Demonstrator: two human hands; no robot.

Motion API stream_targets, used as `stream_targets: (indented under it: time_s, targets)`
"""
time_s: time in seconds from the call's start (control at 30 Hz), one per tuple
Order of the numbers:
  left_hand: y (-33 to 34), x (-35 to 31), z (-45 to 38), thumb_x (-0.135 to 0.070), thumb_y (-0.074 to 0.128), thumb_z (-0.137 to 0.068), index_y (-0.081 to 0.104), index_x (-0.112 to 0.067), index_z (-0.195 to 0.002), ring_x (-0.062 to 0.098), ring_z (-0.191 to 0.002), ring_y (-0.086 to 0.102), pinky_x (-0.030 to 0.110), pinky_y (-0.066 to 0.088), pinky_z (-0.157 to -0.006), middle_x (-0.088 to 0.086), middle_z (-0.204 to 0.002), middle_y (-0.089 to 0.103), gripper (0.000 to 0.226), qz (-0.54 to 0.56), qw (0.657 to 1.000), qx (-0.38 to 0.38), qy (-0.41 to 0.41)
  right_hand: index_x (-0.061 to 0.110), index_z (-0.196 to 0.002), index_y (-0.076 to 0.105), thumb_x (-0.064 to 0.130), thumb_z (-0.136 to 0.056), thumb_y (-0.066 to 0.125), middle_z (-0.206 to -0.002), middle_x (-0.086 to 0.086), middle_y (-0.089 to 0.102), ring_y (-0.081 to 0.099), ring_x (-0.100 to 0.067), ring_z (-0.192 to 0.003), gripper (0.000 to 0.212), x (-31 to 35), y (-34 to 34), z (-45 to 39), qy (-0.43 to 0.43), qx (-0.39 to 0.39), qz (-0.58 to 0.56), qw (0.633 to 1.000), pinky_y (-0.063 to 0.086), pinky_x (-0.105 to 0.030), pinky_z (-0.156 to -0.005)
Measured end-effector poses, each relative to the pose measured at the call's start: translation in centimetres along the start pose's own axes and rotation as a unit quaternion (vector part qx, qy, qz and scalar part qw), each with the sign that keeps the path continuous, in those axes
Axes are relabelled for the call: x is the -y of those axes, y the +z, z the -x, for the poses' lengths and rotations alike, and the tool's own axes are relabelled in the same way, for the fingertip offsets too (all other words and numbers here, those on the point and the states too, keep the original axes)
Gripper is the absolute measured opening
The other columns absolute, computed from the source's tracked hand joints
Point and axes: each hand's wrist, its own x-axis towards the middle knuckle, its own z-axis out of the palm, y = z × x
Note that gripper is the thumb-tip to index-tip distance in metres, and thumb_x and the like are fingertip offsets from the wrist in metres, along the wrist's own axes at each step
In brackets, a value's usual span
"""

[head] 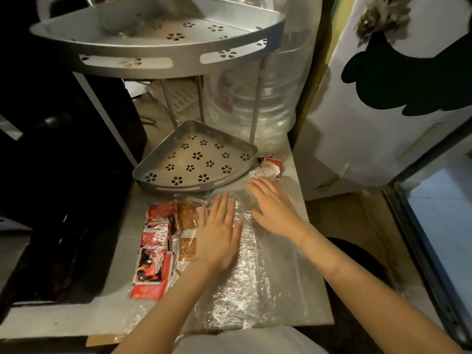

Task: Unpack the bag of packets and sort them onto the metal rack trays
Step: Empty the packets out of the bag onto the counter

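Note:
A clear crinkled plastic bag (245, 284) lies flat on the grey counter. Inside its left part are several red packets (153, 254) and brown packets (187, 226). My left hand (219, 233) rests flat on the bag, fingers spread, beside the brown packets. My right hand (273, 208) lies flat on the bag's far right corner, holding nothing. A few loose red and white packets (268, 168) sit just beyond its fingertips. The lower metal rack tray (196, 159), with flower-shaped holes, stands bare behind the bag. The upper tray (158, 44) hangs above it.
A large clear water bottle (258, 98) stands behind the rack's right leg. A black appliance (63, 149) fills the left side. A white fridge door (383, 98) is on the right, and the counter edge (301, 190) drops off there.

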Motion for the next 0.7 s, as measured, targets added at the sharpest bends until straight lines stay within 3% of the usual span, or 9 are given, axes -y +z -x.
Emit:
stream_targets:
  time_s: [0.17,0.23,0.4,0.57,0.7]
  targets:
    - [1.4,0.1,-2.0,-0.059,-0.029,-0.072,-0.016,-0.018,-0.141,0.014,-0.139,-0.023,0.039,-0.019,-0.111,-0.001,-0.152,-0.019,0.081,0.011,1.0,0.016,-0.011,0.014,-0.141,0.028,0.023,-0.087,0.051,-0.142,-0.011,0.043,0.032,-0.027,-0.135,0.059,0.0,0.5,-2.4,0.03,0.015,0.056,0.998,0.016,-0.045,-0.114]
    - [1.9,0.3,-2.2,-0.059,-0.033,-0.07,-0.016,-0.017,-0.141,0.014,-0.138,-0.024,0.039,-0.018,-0.112,0.0,-0.152,-0.021,0.085,0.007,0.999,0.029,-0.016,0.015,-0.14,0.031,0.021,-0.087,0.053,-0.139,-0.01,0.045,0.036,-0.027,-0.132,0.058,-0.1,0.6,-2.6,0.032,0.004,0.062,0.998,0.022,-0.044,-0.112]
    - [2.7,0.5,-1.9,-0.052,-0.017,-0.084,-0.019,-0.017,-0.142,0.014,-0.138,-0.024,0.038,-0.019,-0.111,0.0,-0.151,-0.023,0.068,0.002,0.999,0.038,-0.017,0.016,-0.133,0.043,0.01,-0.088,0.052,-0.131,-0.005,0.05,0.04,-0.023,-0.125,0.046,-0.2,0.8,-2.5,0.031,-0.057,0.035,0.997,0.026,-0.035,-0.103]
    - [3.0,0.8,-2.0,-0.051,-0.014,-0.086,-0.018,-0.018,-0.142,0.014,-0.138,-0.024,0.039,-0.019,-0.111,-0.001,-0.152,-0.023,0.065,0.0,0.999,0.038,-0.018,0.013,-0.11,0.062,0.016,-0.09,0.052,-0.121,-0.006,0.056,0.044,-0.023,-0.117,0.023,-1.0,0.8,-1.9,0.039,-0.062,-0.019,0.997,0.027,-0.036,-0.1]
    - [3.0,0.9,-1.9,-0.051,-0.017,-0.083,-0.019,-0.018,-0.142,0.015,-0.139,-0.024,0.039,-0.018,-0.112,-0.001,-0.151,-0.023,0.068,-0.007,0.999,0.039,-0.009,0.009,-0.096,0.066,0.015,-0.087,0.056,-0.108,-0.007,0.056,0.047,-0.023,-0.109,0.016,-1.7,0.5,-1.1,0.041,-0.081,-0.075,0.993,0.033,-0.032,-0.094]
